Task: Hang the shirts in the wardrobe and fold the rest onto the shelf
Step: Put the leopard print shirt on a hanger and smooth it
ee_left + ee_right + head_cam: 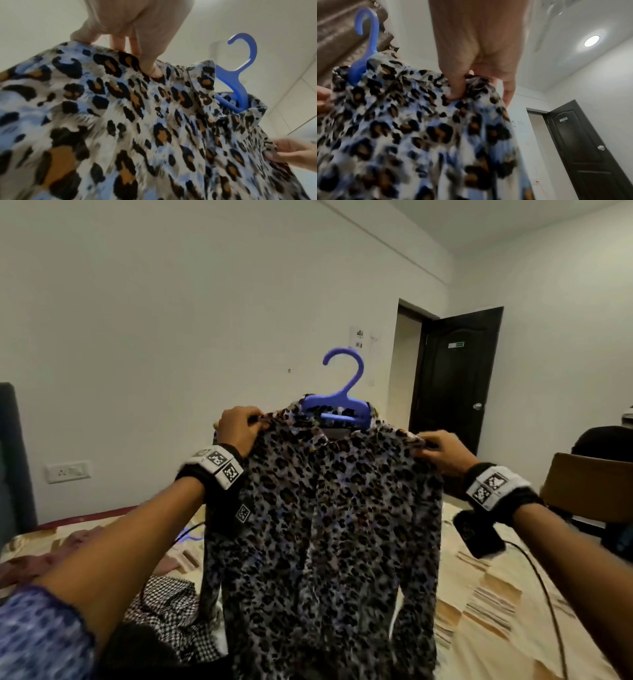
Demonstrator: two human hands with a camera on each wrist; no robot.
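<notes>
With the leopard-print shirt point(325, 525) held up at the centre of the head view, filling the lower middle of the frame, the step in hand looks like the hanging of a shirt: it is already on its hanger and is being squared at the shoulders. It is a long-sleeved, collared garment in black, tan and pale blue spots, hanging straight down over the patterned bed point(496, 604) in the lower right. A checked garment point(168, 607) and a pinkish one point(41, 563) lie on the bed at lower left, seemingly not yet dealt with.

The left hand point(239, 431), left of centre, pinches the shirt's shoulder seam between thumb and curled fingers; the left wrist view shows the thumb pressed into the cloth. The right hand point(445, 451), right of centre, grips the other shoulder, with fabric bunched under its fingers in the right wrist view.

The blue plastic hanger point(342, 402) sits inside the collar, its hook standing free just above centre. No wardrobe shows in any view, so the next move probably calls for one hand to take the hook and carry the shirt to the rail without letting the shoulders slide off.
</notes>
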